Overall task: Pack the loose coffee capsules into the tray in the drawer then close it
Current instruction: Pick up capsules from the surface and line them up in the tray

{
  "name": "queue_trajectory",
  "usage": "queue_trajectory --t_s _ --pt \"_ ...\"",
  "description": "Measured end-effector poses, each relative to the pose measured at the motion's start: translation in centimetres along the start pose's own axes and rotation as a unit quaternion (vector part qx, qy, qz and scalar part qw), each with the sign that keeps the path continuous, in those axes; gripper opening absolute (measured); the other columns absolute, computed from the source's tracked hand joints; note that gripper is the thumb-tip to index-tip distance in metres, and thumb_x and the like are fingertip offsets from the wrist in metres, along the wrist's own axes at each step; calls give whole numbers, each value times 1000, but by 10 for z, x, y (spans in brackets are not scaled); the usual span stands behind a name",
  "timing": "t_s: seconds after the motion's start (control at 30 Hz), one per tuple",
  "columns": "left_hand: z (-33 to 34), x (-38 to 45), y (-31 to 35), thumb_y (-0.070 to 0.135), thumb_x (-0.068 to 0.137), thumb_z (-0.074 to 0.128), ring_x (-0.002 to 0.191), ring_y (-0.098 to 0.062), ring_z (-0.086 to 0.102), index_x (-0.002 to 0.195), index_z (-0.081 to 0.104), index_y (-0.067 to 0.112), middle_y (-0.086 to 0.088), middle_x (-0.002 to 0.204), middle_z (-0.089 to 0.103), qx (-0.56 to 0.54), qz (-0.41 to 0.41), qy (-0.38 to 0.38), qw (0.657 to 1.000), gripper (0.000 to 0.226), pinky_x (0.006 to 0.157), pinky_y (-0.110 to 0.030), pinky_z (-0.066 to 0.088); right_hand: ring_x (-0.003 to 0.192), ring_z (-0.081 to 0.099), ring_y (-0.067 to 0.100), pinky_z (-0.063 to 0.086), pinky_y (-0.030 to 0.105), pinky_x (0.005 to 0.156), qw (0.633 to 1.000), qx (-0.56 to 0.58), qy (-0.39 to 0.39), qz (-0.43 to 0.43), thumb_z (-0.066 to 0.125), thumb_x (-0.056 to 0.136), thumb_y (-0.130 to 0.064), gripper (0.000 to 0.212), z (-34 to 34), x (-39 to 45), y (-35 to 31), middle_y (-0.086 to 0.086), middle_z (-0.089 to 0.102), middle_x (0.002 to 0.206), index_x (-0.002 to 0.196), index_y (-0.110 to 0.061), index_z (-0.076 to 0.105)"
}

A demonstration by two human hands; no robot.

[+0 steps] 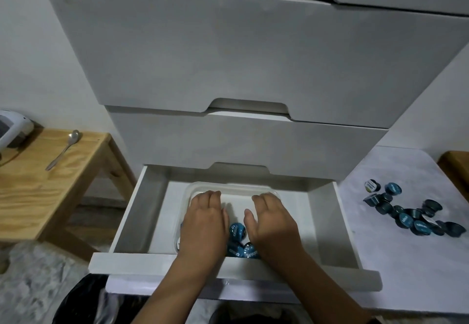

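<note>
We see a dim, grey-toned frame with soft, even light and faint shadows under the drawer fronts point(243, 52); wide-angle distortion bends the edges, and fine detail looks smeared.

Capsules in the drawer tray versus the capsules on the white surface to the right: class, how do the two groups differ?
The capsules in the tray sit inside the open drawer, half hidden between both hands; the pile on the white surface lies loose and fully visible. More capsules can be seen in the pile than in the tray. Both groups are dark teal pods.
</note>
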State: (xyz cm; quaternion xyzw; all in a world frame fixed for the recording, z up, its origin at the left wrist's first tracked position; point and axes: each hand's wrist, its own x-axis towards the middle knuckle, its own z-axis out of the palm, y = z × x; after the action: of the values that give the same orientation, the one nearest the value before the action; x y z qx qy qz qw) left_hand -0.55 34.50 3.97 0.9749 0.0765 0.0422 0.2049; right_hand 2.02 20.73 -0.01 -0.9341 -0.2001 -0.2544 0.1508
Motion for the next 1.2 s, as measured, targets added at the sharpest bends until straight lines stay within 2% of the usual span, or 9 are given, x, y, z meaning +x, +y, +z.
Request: queue_trajectory --t_s 0.1,0.4,0.53,0.63,0.73,0.83,0.9,1.03,1.2 --pt "1 -10 15 31 98 35 137 -16 27 143 25 16 -2 147 33 12 3 -13 1000 48 112 -25 24 91 66 33 56 35 82 1000 -26 3 -5 52 89 -21 29 -9 -10 10 18 70 93 98 3 67" --pt "22 -24 112 35 93 47 140 -17 23 145 18 19 -2 151 26 -13 29 -27 999 61 115 -26 21 88 67 31 58 34 77 999 -7 44 13 54 90 -21 29 -68 -27 89 19 71 94 99 3 67" --pt "51 -31 183 35 96 38 135 -15 31 141 28 21 -1 146 37 -60 52 0 997 49 110 -24 27 81 68 36 58 38 74 985 -143 49 -80 59 88 -8 16 -103 -45 160 20 71 87 76 -1 67" --pt "81 -44 239 37 96 35 133 -12 34 140 30 24 2 144 39 -93 77 -21 992 46 108 -21 30 80 67 37 58 39 70 982 -177 36 -62 58 85 -3 18 -123 -65 218 21 71 86 69 -2 66" --pt "113 -56 282 37 97 35 134 -12 34 141 31 25 3 145 39 -100 78 -46 991 46 108 -22 31 80 68 36 59 36 63 980 -190 -36 -39 54 85 -4 21 -138 -90 269 20 72 88 68 -5 66" --pt "144 -64 312 36 96 37 131 -12 37 139 36 24 3 142 44 -98 77 -72 990 44 106 -22 33 79 67 37 58 36 60 979 -158 -125 9 41 91 -10 32 -145 -115 309 21 70 89 75 -2 68" --pt "161 -66 326 33 95 40 129 -13 41 137 39 22 1 139 48 -100 75 -92 988 44 105 -23 34 80 67 34 57 34 65 979 -83 -155 105 43 89 -16 29 -148 -127 327 20 69 92 89 0 68" --pt "194 -57 346 27 94 46 123 -17 49 134 47 18 -3 137 53 -129 60 -137 980 41 105 -25 35 110 56 25 44 31 93 946 40 -185 263 50 91 -25 39 -147 -140 359 13 58 123 126 -9 51" --pt "229 -32 363 20 92 50 114 -20 56 129 51 18 -7 130 58 -186 25 -171 967 38 93 -21 38 115 52 25 41 32 97 911 90 -237 324 52 90 -23 41 -129 -138 394 13 57 125 129 -12 48"
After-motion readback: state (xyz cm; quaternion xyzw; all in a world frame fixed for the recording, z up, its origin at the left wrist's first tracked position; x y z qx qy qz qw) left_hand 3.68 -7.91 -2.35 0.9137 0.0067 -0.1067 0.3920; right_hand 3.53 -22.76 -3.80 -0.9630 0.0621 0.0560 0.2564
